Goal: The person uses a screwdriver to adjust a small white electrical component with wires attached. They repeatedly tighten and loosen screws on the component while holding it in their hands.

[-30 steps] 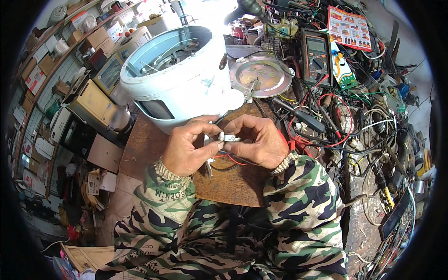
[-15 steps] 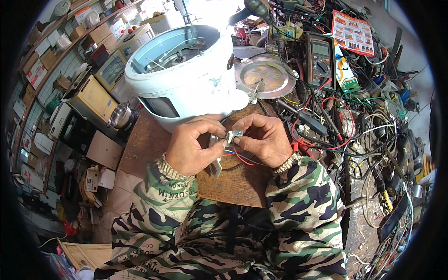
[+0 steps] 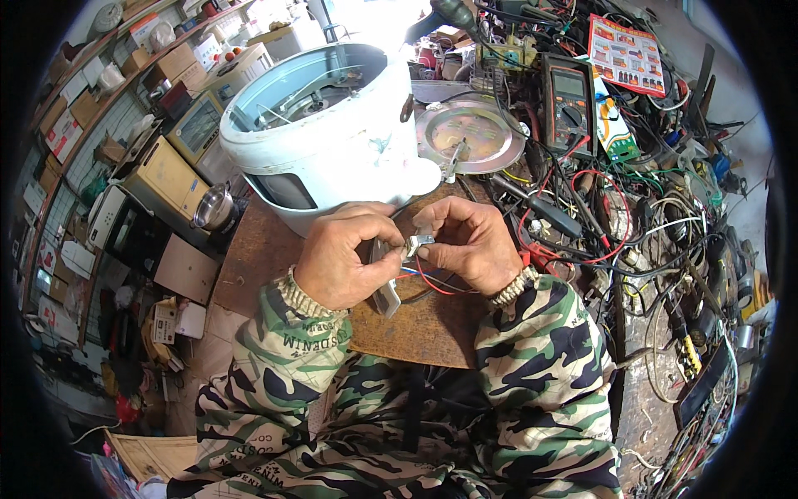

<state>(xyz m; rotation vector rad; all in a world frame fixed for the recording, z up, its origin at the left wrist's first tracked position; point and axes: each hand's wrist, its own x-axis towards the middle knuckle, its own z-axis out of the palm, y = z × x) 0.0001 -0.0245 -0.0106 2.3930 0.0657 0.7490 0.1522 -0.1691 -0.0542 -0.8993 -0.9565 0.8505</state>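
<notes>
At the near part of the brown tabletop (image 3: 416,337), head view, both hands met over the work, just in front of a big wht appliance shell (image 3: 349,170). Btwn the fingertips sat a small metal-and-wht part (image 3: 420,241), held up off the wood. L hand (image 3: 345,256): thumb + forefinger pinched on its L end, other fingers curled in. R hand (image 3: 471,247): thumb + index pinched on the opp. end. Exact shape of the part n/c, too small & partly covered by fingers.

Under/beside the L hand, a pale flat piece (image 3: 386,299) stuck out toward the person, tilted; whether L hand touched it, can't tell. Thin red & blue wires (image 3: 436,288) ran below the hands, nr the wood. Camo sleeves (image 3: 299,349) w/ knit cuffs came up from the lower edge.

Shell was round, top uncovered, metal fittings visible inside, dark window on its front. To its R: round metal plate (image 3: 490,150), then a multimeter (image 3: 568,108) w/ dark casing. Nearer, a blk-handled tool (image 3: 555,218) lay by a red clip (image 3: 543,256), amid tangled cables (image 3: 665,220). Far L: shiny metal pot (image 3: 214,208), plus loaded shelves (image 3: 71,158).
</notes>
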